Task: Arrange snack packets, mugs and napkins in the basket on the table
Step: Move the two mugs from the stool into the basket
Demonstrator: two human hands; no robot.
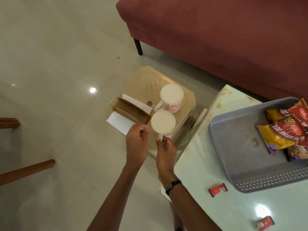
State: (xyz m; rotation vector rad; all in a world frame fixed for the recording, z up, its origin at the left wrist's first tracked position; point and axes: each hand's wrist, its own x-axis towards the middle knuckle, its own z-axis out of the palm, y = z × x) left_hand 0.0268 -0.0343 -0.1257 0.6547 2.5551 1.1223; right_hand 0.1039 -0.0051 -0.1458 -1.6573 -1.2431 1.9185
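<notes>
A big red sofa (pixel 216 39) is seen at the top, well apart from the work. The pale table (pixel 216 172) is set at the right, and the grey basket (pixel 236 164) is kept on it so things can be dropped in. Snack packets (pixel 283 135) are already laid in the basket's far corner, so most of its floor is left bare, likely for the mugs and napkins. A low tan stool (pixel 150 80) is placed just beside the table, and the rest is held on it. The far mug (pixel 171 99) is stood upright there, untouched. The near mug (pixel 163 124) is stood at the stool's front edge, and its handle is pinched by the right hand (pixel 165 152), likely to lift it. A brown napkin holder (pixel 131 112) is kept beside the mugs, with white napkins (pixel 120 122) around it. The left hand (pixel 136 144) is held loosely curled, touching a napkin; a firm grip cannot be told. Two small red sachets (pixel 217 190) are left on the table. The basket's near wall may get in the way.
</notes>
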